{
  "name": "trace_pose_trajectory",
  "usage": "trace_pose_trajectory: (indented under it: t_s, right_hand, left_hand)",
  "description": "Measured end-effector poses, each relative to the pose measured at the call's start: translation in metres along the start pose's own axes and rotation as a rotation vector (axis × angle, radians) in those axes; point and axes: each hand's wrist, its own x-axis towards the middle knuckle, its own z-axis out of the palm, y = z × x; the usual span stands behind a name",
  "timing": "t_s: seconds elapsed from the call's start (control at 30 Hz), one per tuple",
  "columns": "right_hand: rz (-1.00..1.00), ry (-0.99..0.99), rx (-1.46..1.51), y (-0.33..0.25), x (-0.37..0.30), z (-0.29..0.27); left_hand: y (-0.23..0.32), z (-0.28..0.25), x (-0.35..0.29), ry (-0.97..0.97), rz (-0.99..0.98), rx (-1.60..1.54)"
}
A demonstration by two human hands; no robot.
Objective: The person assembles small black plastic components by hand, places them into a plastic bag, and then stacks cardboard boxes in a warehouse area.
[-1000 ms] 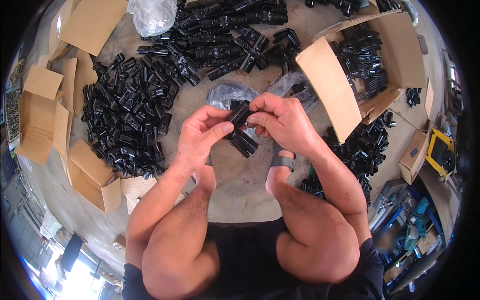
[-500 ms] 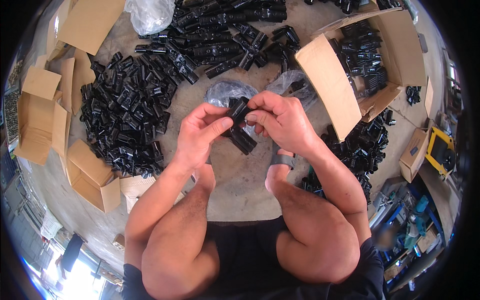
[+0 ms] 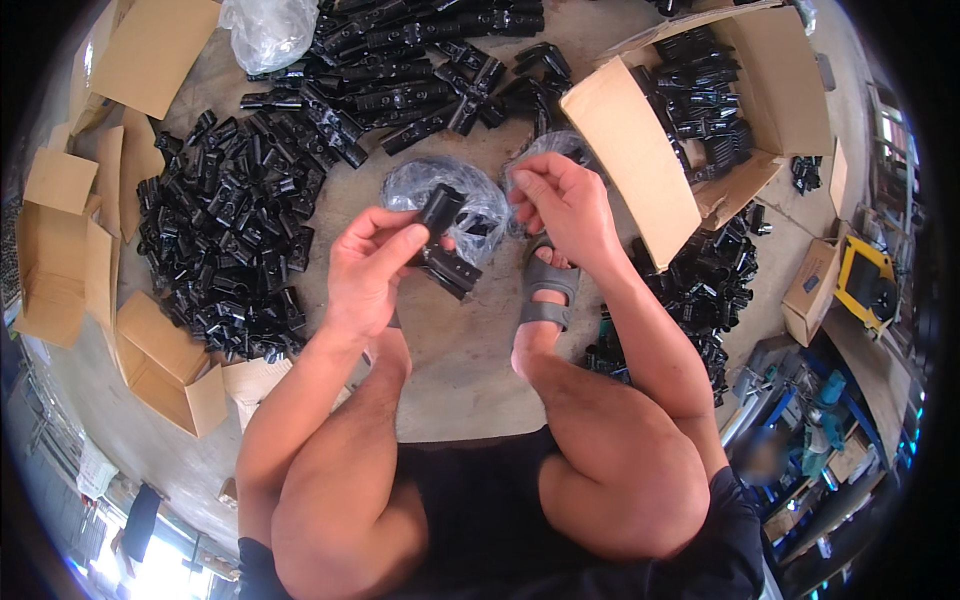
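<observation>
Between the thumb and fingers of my left hand (image 3: pixel 370 265) is a black metal pipe joint (image 3: pixel 441 208), its round tube end pointing up and a split arm angling down to the right. My left fingers partly cover its middle. My right hand (image 3: pixel 568 212) is apart from the joint, to its right, with thumb and index finger pinched together; whatever is between them is too small to make out. Below both hands, clear plastic bags (image 3: pixel 440 180) lie on the floor, seemingly with small parts in them.
Loose black joints form a heap (image 3: pixel 235 225) at left. Longer black assemblies (image 3: pixel 400 95) are piled at the far side. An open carton (image 3: pixel 640 160) of black parts stands at right, beside another heap (image 3: pixel 710 290). Opened cartons (image 3: pixel 60 260) line the left. My sandalled foot (image 3: pixel 548 290) is near.
My right hand has come off the pipe joint and moved slightly away from it. The left hand keeps hold of the joint. The whole view has shifted a little.
</observation>
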Motion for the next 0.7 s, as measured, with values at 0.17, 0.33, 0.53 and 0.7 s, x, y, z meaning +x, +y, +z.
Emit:
trace_pose_trajectory:
  t_s: [0.17,0.33,0.53,0.7]
  right_hand:
    - [-0.307,0.294,-0.854,0.109,0.031,-0.029]
    - [-0.209,0.286,-1.051,0.128,0.056,-0.020]
    - [-0.320,0.194,-1.042,0.128,0.067,-0.004]
    - [-0.305,0.210,-1.018,0.141,0.065,-0.021]
  left_hand:
    - [0.000,-0.003,0.005,0.042,0.006,-0.032]
    - [0.000,-0.005,0.004,0.083,-0.020,-0.056]
    - [-0.004,-0.004,0.007,0.085,-0.075,-0.122]
    - [-0.004,-0.006,0.006,0.025,-0.085,-0.135]
